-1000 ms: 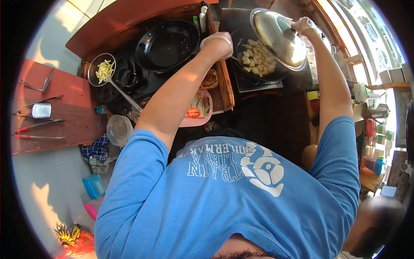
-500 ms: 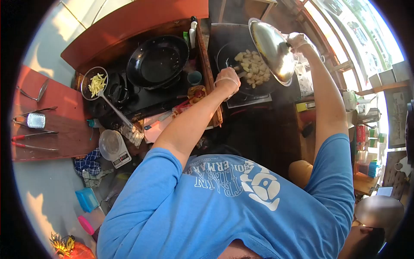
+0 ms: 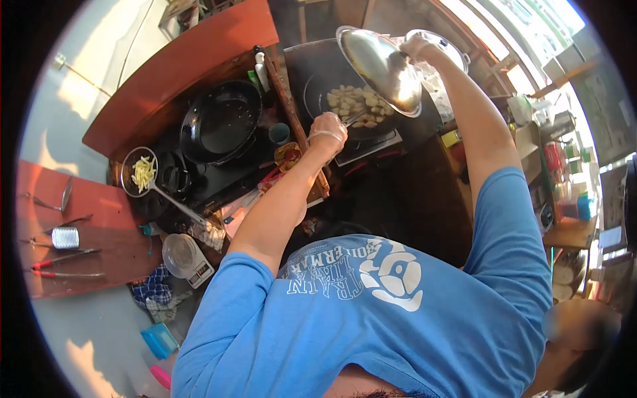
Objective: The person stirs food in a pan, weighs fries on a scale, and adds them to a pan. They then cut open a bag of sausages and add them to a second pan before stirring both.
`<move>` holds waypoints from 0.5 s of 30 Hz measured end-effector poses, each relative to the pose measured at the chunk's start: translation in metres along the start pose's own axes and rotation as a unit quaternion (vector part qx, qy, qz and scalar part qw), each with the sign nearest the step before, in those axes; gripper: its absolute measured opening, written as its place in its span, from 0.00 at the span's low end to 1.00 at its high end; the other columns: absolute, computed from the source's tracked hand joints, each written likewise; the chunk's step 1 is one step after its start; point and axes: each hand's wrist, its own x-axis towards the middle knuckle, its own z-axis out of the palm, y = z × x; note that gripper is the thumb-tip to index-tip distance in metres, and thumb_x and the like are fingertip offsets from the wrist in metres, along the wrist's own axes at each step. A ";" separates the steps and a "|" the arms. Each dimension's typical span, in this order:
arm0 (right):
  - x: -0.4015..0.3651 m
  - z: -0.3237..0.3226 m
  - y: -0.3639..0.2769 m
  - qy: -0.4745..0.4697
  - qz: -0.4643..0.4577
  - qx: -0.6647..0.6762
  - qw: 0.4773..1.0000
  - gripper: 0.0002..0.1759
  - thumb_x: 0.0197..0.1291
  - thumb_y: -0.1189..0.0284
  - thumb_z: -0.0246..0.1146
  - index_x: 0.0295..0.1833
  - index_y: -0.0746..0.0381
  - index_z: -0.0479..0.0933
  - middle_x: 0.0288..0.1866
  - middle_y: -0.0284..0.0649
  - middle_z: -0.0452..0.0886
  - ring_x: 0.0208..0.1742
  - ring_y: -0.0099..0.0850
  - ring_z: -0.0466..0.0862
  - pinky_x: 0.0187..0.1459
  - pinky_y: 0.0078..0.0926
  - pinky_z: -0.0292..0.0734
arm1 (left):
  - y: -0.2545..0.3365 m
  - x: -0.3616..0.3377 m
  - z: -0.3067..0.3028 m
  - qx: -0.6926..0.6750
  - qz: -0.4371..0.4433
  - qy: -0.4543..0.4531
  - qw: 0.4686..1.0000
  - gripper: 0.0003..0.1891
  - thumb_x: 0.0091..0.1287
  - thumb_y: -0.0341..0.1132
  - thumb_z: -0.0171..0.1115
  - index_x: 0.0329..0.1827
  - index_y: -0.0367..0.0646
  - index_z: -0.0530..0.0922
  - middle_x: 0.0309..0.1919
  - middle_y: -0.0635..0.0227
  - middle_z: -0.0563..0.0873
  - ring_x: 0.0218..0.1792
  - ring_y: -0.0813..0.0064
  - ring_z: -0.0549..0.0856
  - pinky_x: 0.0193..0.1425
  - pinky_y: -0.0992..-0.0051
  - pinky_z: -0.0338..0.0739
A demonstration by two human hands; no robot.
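Observation:
My left hand [image 3: 328, 131], in a clear plastic glove, is closed round the handle of a metal spatula [image 3: 354, 118]. The spatula's far end reaches into pale, chunky food pieces [image 3: 361, 103] in a dark pan [image 3: 313, 96] on the stove. Higher up and to the right, my gloved right hand [image 3: 417, 49] grips the knob of a shiny domed lid [image 3: 378, 63]. The lid is held tilted above the pan's right side and hides part of it.
Left of the pan stands a large black wok [image 3: 222, 123]. A strainer [image 3: 139, 174] with pale strips lies further left, near a kitchen scale [image 3: 199, 266]. Tongs [image 3: 66, 260] rest on a red board [image 3: 99, 219]. Another person [image 3: 564, 351] is at lower right.
The whole view has shifted, with the stove now further left. My left hand has drawn back toward the pan's near edge with the spatula. My right hand still holds the lid raised.

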 end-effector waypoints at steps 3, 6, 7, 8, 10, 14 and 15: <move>-0.014 0.000 -0.004 0.082 0.116 0.259 0.955 0.15 0.60 0.63 0.59 0.31 0.63 0.83 0.24 0.41 0.85 0.23 0.33 0.84 0.28 0.35 0.78 | 0.010 -0.024 -0.035 -0.204 -0.069 0.034 0.976 0.11 0.61 0.36 0.66 0.36 0.36 0.85 0.38 0.47 0.87 0.44 0.49 0.86 0.47 0.61 0.83; -0.026 -0.004 -0.005 0.101 0.039 0.182 0.977 0.18 0.59 0.64 0.56 0.27 0.67 0.82 0.22 0.42 0.84 0.21 0.32 0.83 0.25 0.34 0.77 | 0.013 -0.032 -0.043 -0.208 -0.079 0.035 0.974 0.09 0.61 0.35 0.65 0.36 0.37 0.85 0.38 0.47 0.87 0.44 0.48 0.86 0.48 0.60 0.82; -0.024 -0.002 -0.003 0.095 0.036 0.179 0.979 0.18 0.59 0.64 0.56 0.26 0.67 0.82 0.21 0.42 0.83 0.21 0.32 0.82 0.25 0.34 0.77 | 0.012 -0.031 -0.041 -0.206 -0.077 0.035 0.975 0.09 0.61 0.35 0.65 0.36 0.37 0.85 0.38 0.47 0.87 0.44 0.48 0.86 0.48 0.60 0.82; -0.020 0.000 -0.001 0.071 0.053 0.173 0.981 0.19 0.58 0.60 0.58 0.31 0.66 0.83 0.22 0.43 0.82 0.25 0.34 0.84 0.28 0.36 0.77 | 0.011 -0.030 -0.039 -0.191 -0.063 0.036 0.979 0.09 0.61 0.35 0.65 0.37 0.37 0.85 0.38 0.47 0.87 0.44 0.48 0.86 0.48 0.60 0.82; -0.022 -0.002 -0.004 0.048 0.070 0.167 0.982 0.20 0.58 0.57 0.59 0.36 0.64 0.84 0.22 0.44 0.82 0.29 0.35 0.85 0.31 0.37 0.78 | 0.012 -0.033 -0.041 -0.175 -0.049 0.036 0.983 0.09 0.61 0.35 0.64 0.37 0.38 0.85 0.38 0.47 0.87 0.45 0.48 0.86 0.48 0.59 0.82; -0.024 0.004 -0.003 0.063 0.193 0.321 0.925 0.23 0.61 0.56 0.56 0.33 0.67 0.84 0.25 0.49 0.84 0.28 0.37 0.85 0.31 0.38 0.78 | 0.013 -0.039 -0.044 -0.182 -0.056 0.043 0.981 0.11 0.59 0.38 0.64 0.35 0.39 0.85 0.38 0.51 0.87 0.44 0.50 0.86 0.50 0.60 0.81; -0.022 0.007 -0.001 0.063 0.147 0.268 0.950 0.22 0.61 0.58 0.56 0.33 0.67 0.84 0.26 0.50 0.84 0.28 0.37 0.85 0.31 0.38 0.78 | 0.013 -0.039 -0.045 -0.180 -0.051 0.050 0.981 0.10 0.59 0.38 0.64 0.35 0.39 0.85 0.37 0.51 0.87 0.44 0.50 0.86 0.50 0.60 0.81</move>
